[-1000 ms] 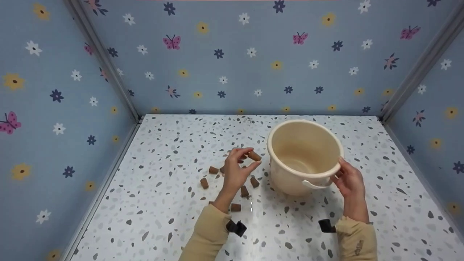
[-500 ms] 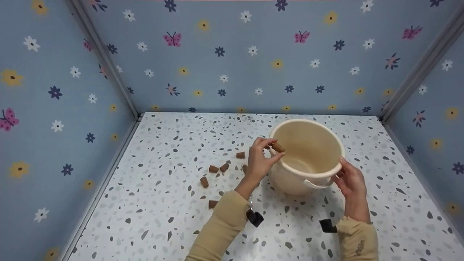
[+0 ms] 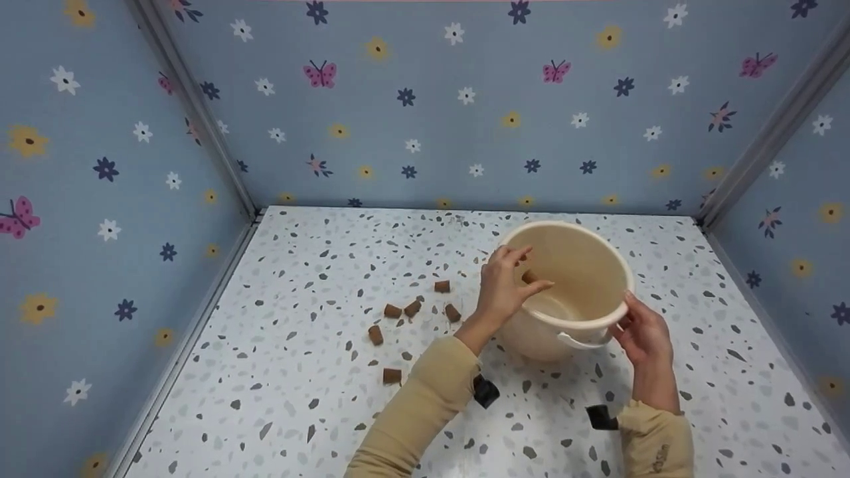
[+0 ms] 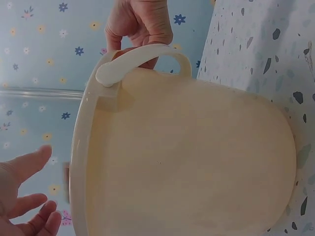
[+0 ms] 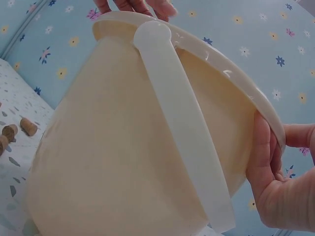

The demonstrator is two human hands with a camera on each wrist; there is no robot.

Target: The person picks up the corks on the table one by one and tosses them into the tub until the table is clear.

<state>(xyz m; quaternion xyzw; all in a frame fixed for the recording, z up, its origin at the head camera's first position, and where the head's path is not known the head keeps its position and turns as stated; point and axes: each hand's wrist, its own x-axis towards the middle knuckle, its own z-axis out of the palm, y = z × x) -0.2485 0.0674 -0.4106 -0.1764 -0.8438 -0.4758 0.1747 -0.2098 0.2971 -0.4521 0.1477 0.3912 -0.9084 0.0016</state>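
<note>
A cream bucket (image 3: 541, 338) with a white handle (image 3: 583, 341) stands tilted on the speckled table. My right hand (image 3: 643, 328) grips its rim at the right, thumb over the edge and fingers underneath, also plain in the right wrist view. Above the opening, on the left, is my left hand (image 3: 503, 282), its thumb and fingers spread apart. A brown cork (image 3: 529, 276) appears between them, seemingly in the air; in the left wrist view this blurred cork (image 4: 66, 182) is clear of the fingertips, partly behind the rim.
Several corks lie loose on the table left of the bucket, among them one cork (image 3: 392, 376) nearer the front and another cork (image 3: 442, 286) farther back. My left forearm covers part of the table. Flowered blue panels (image 3: 425, 99) enclose the back and sides.
My left hand has carried a cork rightward from the table to over the bucket, and its fingers have parted from it. The right hand has kept its grip on the rim.
</note>
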